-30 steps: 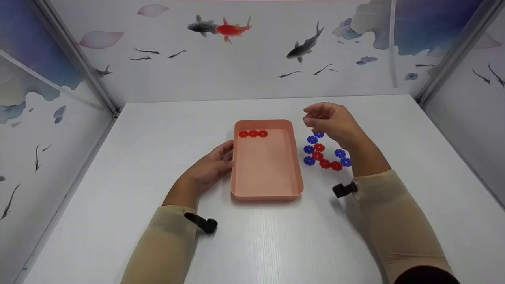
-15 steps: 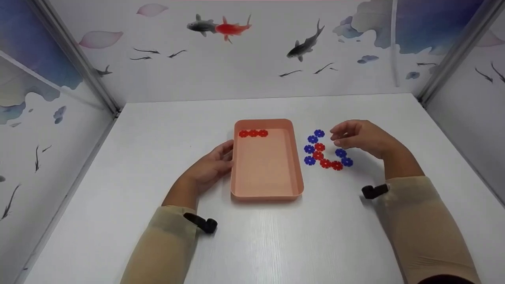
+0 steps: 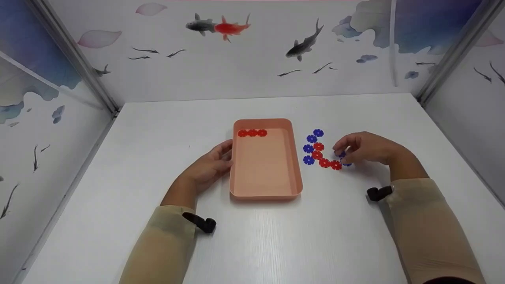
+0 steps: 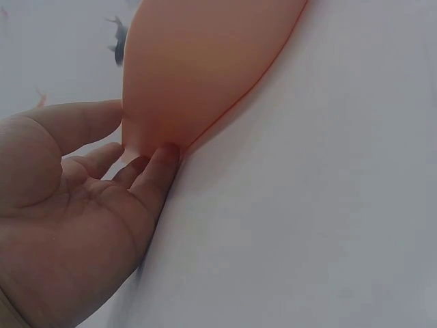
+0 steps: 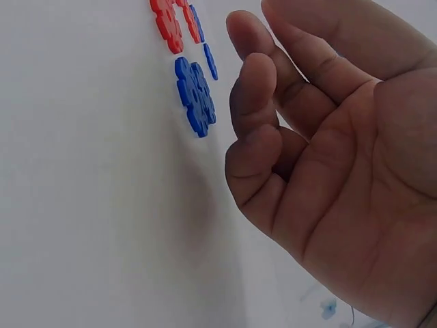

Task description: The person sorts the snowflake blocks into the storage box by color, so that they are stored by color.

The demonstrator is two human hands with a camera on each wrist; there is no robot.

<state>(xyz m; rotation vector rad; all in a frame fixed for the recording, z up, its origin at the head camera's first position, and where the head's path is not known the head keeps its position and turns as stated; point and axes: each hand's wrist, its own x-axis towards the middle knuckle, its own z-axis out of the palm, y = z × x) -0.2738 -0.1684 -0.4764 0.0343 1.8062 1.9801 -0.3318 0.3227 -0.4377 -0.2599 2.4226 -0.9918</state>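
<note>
My left hand (image 3: 211, 165) rests its fingertips against the outer left wall of a shallow pink tray (image 3: 265, 169); the left wrist view has the fingers at the tray's side (image 4: 194, 68), low near the table. Inside the tray, a row of 3 red flower-shaped plastic discs (image 3: 252, 133) lies along the far end. Right of the tray my right hand (image 3: 369, 148) reaches low over two blue flower-shaped discs (image 5: 194, 99), partly hidden by it in the head view. Thumb and forefinger are apart, on either side of a blue disc (image 3: 340, 154). Its other fingers are loosely curled.
Several red discs (image 3: 324, 163) form a curved line between tray and right hand. More blue discs (image 3: 308, 148) run beside the tray's right wall. The white table (image 3: 252, 236) is bounded by printed panels (image 3: 252, 79) at the back and sides.
My right hand has moved right from behind the discs, then forward and down to the two blue ones. The left hand and tray have kept their place.
</note>
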